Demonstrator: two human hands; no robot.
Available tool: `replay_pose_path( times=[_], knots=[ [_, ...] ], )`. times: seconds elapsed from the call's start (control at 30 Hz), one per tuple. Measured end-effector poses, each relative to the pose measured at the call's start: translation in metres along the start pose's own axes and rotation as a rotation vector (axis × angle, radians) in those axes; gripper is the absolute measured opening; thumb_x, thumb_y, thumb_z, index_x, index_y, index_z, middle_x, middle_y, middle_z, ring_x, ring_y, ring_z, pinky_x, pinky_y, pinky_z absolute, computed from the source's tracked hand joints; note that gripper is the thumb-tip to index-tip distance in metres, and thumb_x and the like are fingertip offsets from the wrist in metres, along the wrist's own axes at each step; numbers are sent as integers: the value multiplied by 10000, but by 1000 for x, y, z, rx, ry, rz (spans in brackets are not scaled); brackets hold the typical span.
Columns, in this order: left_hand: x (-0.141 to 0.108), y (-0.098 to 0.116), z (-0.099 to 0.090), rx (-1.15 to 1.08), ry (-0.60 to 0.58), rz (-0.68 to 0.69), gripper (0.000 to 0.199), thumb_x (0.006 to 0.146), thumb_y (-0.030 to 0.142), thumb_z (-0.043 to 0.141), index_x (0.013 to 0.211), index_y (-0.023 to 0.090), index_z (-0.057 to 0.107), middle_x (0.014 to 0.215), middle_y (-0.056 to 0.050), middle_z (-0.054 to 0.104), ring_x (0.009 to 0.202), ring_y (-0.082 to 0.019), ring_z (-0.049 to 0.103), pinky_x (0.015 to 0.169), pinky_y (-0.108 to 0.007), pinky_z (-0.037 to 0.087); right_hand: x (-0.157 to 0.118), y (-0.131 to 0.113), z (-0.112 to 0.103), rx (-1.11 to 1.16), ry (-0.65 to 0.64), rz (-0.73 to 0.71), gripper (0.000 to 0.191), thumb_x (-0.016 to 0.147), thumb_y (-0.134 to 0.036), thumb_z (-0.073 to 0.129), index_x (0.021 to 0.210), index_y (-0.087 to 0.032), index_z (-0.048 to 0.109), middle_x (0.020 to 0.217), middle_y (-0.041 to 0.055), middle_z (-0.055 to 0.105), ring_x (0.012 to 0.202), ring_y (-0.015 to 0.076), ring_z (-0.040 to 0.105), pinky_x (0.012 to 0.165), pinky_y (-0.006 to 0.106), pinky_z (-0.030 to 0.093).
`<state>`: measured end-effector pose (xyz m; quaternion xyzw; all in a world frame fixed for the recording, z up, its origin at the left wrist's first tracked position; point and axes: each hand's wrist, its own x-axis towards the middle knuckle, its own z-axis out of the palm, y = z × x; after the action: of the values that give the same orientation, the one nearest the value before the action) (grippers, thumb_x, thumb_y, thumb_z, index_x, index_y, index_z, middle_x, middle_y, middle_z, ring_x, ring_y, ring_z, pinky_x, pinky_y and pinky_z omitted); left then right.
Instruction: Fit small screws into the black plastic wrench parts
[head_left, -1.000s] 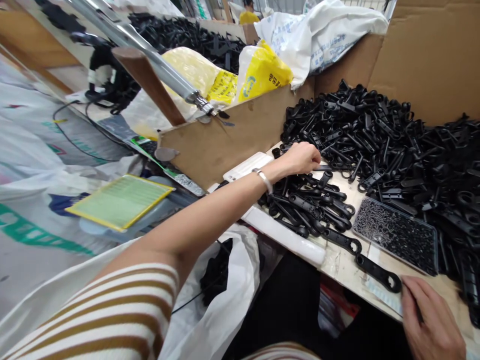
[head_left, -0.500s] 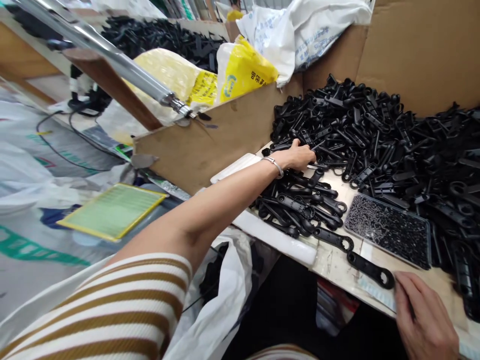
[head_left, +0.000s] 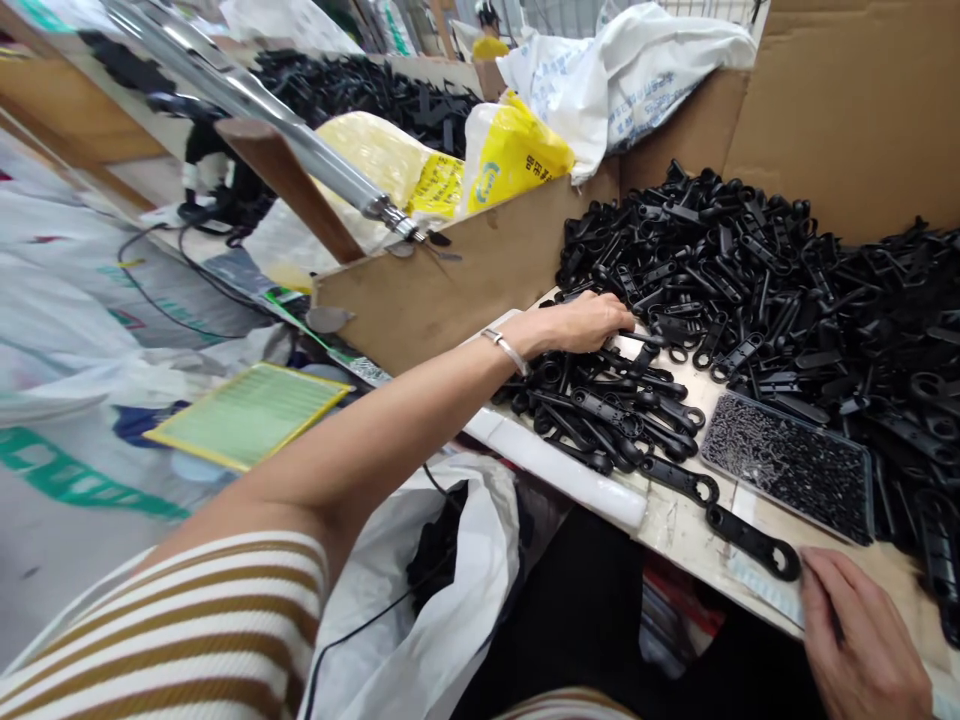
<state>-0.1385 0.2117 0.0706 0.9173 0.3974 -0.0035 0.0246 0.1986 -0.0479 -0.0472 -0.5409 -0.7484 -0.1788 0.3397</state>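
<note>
1. While the left hand [head_left: 596, 322] reaches in at the near foot of the heap of black parts [head_left: 697, 240], its fingers are bent downward over dark pieces; the fingertips are partly hidden, so I cannot tell whether it has hold of one.
2. Right hand [head_left: 866, 630]: fingers half curled, thumb alongside, at the bench edge. Any grip is uncertain (a dark patch under the fingers may be only shadow).
3. Position of parts: a ring-ended black part [head_left: 750, 540] lies flat just beside the right fingertips, contact unclear. A second black part [head_left: 679, 478] lies between the hands, in line with it. A loose pile [head_left: 600, 410] sits on the near side of the left hand.
4. Risk, judged: the heap rises directly beyond the left hand; drawing a piece from its foot could bring others sliding down over the fingers.
5. Risk: the bracelet [head_left: 506, 352], close above the loose pile, might snag a ring end if the wrist drops.
6. Risk: a nudge from the right hand could push the nearest part over the edge.
7. Risk: the clear tray [head_left: 787, 465], beyond the right hand, seems to hold screws; a careless sweep might tip them out.
</note>
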Motion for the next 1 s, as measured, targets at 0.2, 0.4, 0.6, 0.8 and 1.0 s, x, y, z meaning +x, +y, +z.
replay_pose_path(
  times=[0.2,0.4,0.6,0.8,1.0],
  knots=[
    [-54,30,0,-52,27,139,429,792,-27,409,1110,144,642,1092,-119,650,1081,-217,542,939,-320,412,-4,10,8,27,88,-51,288,867,-122,658,1147,-188,670,969,61,728,818,212,684,835,346,495],
    [-67,12,-6,-354,95,28,255,906,163,468,990,182,708,1069,-68,694,999,-159,618,918,-233,441,-14,42,26,75,187,-248,267,858,-128,663,1116,-193,692,861,45,737,678,188,676,762,326,493],
    [-19,-32,-9,-262,98,-439,313,890,244,431,984,147,714,930,-51,722,872,-180,646,793,-237,447,-20,54,31,37,224,-242,325,812,-165,724,1135,-198,708,833,49,739,601,191,663,703,326,490],
    [26,-36,15,-237,-88,-436,400,903,376,398,988,132,704,978,-121,714,879,-221,644,813,-289,451,-20,47,29,40,196,-208,296,840,-159,671,1125,-231,706,854,40,736,623,211,669,724,342,500],
    [31,-45,25,-258,-184,-340,404,842,350,494,1181,184,640,1205,-90,658,1049,-224,600,938,-299,413,-17,44,27,25,215,-227,364,844,-164,682,1202,-228,678,851,28,736,632,185,676,732,308,506]
  ],
)
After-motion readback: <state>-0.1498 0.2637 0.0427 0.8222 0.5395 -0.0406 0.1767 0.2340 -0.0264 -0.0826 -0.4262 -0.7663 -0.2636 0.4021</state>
